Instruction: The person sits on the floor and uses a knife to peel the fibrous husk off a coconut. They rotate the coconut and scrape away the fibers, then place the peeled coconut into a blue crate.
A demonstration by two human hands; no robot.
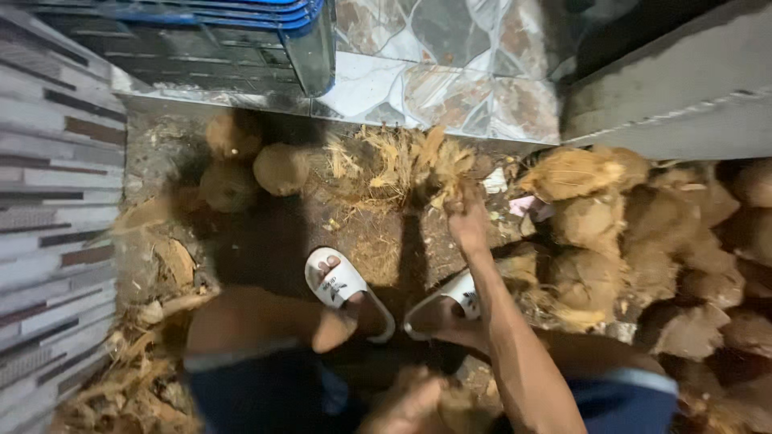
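We stand on the dirt floor (265, 241), feet in sandals (347, 291). Husk pile (394, 165) lies ahead, right hand (466, 221) reaching into it. Three husked coconuts (281, 169) sit left of the pile; unhusked coconuts (643, 241) heaped right. Tiled step (450, 88) lies behind the pile.

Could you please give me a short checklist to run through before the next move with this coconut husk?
1. Right hand grips the husk piece over the fibre pile: ok.
2. Left hand has a firm hold on the coconut at the lap: cannot tell, blurred.
3. Feet covered: not ok, open white sandals, toes bare.
4. Husked coconuts kept apart from the unhusked heap: ok.
5. Ground by the feet free of husk scraps: not ok.
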